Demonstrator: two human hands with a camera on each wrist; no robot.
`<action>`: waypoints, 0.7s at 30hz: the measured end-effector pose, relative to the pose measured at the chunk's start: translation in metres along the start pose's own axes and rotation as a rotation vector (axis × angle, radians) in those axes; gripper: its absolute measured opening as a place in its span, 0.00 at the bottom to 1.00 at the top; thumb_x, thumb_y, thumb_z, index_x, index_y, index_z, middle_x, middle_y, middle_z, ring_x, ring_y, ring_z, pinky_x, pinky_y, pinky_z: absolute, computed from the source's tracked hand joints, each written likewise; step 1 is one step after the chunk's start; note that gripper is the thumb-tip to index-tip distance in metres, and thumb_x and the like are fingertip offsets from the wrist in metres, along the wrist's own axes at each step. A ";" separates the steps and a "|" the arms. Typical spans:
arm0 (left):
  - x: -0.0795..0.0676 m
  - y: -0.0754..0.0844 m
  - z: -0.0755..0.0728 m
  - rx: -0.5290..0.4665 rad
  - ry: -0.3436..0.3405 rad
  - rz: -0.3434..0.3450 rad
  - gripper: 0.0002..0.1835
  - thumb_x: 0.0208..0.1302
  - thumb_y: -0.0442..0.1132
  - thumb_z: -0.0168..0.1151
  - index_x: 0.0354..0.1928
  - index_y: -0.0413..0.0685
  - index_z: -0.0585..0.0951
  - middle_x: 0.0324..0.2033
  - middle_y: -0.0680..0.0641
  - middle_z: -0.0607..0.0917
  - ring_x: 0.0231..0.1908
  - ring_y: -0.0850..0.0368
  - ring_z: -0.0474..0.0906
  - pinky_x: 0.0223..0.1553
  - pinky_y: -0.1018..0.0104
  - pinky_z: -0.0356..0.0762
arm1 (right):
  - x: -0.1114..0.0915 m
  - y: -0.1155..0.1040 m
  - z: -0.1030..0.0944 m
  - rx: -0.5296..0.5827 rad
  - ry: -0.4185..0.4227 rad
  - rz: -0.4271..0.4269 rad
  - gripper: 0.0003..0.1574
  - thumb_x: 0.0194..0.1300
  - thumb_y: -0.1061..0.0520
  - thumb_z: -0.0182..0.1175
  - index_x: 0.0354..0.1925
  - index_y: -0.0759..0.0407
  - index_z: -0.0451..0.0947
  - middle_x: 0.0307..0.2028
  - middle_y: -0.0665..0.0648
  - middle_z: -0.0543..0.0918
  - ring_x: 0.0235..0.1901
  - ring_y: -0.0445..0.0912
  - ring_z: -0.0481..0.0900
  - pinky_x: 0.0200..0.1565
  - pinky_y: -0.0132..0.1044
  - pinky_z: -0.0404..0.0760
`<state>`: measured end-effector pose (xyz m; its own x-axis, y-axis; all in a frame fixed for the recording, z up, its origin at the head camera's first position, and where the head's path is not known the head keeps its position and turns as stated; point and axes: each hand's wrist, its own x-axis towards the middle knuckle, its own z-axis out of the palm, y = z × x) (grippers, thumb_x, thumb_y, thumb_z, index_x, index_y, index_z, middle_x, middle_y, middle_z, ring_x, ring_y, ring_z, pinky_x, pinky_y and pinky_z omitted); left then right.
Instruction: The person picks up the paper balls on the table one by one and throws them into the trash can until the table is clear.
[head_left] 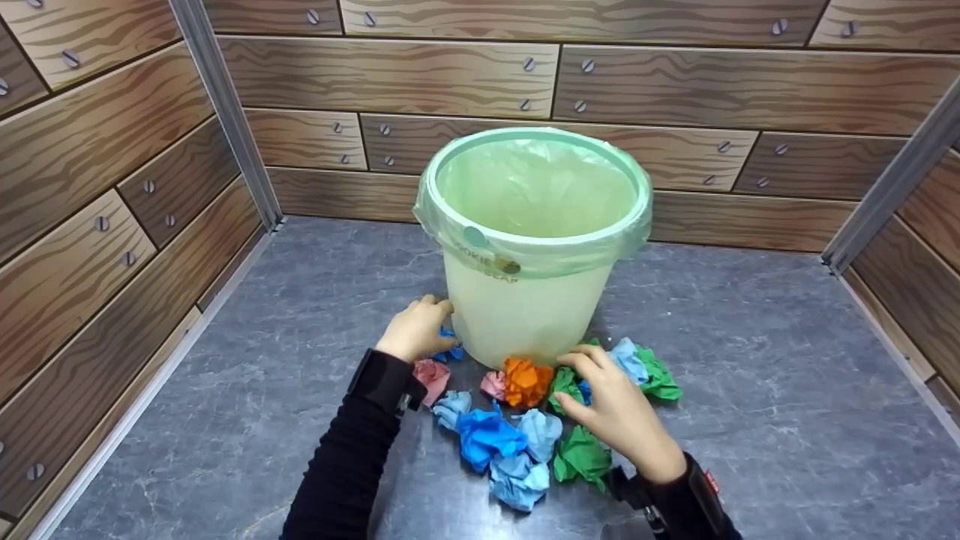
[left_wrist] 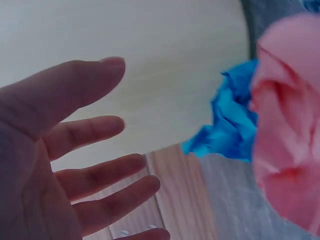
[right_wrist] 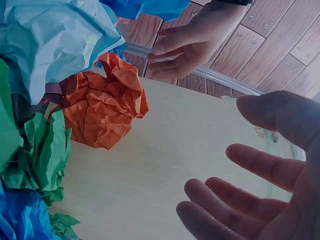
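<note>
A pale green trash bin (head_left: 525,315) stands upright, its rim (head_left: 536,240) covered by a translucent green bag. Close to the bin's lower left side is my left hand (head_left: 418,330), fingers spread in the left wrist view, holding nothing. A blue paper ball (left_wrist: 232,117) and a pink one (left_wrist: 287,135) lie beside it. My right hand (head_left: 619,405), fingers apart and nothing in its grasp, hovers at the bin's lower right. Near it are a green crumpled paper (head_left: 566,386) and an orange one (head_left: 526,382). Whether either hand touches the bin I cannot tell.
In front of the bin lie several more paper balls, among them a bright blue one (head_left: 489,436), a light blue one (head_left: 519,480) and a green one (head_left: 583,454). Wood-patterned walls (head_left: 405,75) enclose the grey marbled surface (head_left: 757,375) at the back and sides.
</note>
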<state>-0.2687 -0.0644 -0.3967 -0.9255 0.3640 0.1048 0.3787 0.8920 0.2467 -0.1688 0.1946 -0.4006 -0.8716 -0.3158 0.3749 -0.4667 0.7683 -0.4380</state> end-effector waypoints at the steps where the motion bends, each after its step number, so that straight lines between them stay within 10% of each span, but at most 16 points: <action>1: 0.002 -0.001 0.000 0.003 -0.016 -0.009 0.24 0.48 0.43 0.66 0.47 0.41 0.75 0.42 0.40 0.74 0.41 0.44 0.72 0.40 0.53 0.71 | 0.000 0.000 0.000 0.002 -0.005 0.003 0.23 0.50 0.56 0.65 0.46 0.57 0.74 0.46 0.55 0.72 0.44 0.47 0.72 0.43 0.40 0.73; 21: 0.016 -0.015 0.021 -0.026 -0.167 -0.036 0.23 0.46 0.39 0.67 0.48 0.44 0.75 0.43 0.41 0.75 0.42 0.46 0.73 0.40 0.54 0.71 | -0.001 -0.001 0.000 -0.009 -0.029 0.015 0.24 0.50 0.56 0.65 0.47 0.56 0.73 0.47 0.56 0.72 0.44 0.48 0.73 0.42 0.40 0.74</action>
<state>-0.2896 -0.0661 -0.4194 -0.9256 0.3729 -0.0655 0.3429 0.8989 0.2728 -0.1676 0.1945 -0.4007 -0.8823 -0.3205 0.3447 -0.4527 0.7781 -0.4355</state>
